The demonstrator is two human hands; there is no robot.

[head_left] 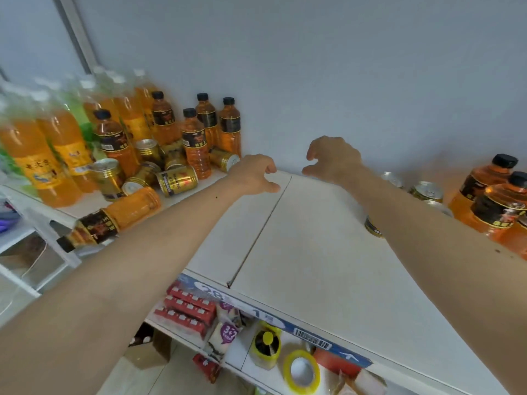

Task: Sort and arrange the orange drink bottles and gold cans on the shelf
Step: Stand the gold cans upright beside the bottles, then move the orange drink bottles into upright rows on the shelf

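- Your left hand (254, 173) has its fingers curled loosely, thumb apart from them, with nothing in it; it hovers over the bare middle of the shelf (313, 252), near the back wall.
- Your right hand (332, 159) is the same: a half-open claw, empty, just beside the left.
- Nearest your left fingers lies a tipped can (225, 159), then another can on its side (176, 181); take these first, I'd say, gripping round the body.
- Behind them the bottles (194, 143) stand in a loose cluster with cans wedged between, so lift out rather than drag.
- One bottle lies toppled (114, 216) at the front edge; it could roll off, so right it early.
- On your right, more cans (426, 191) and bottles (490, 195) sit well apart from the left heap; the clear middle looks the place to build rows.
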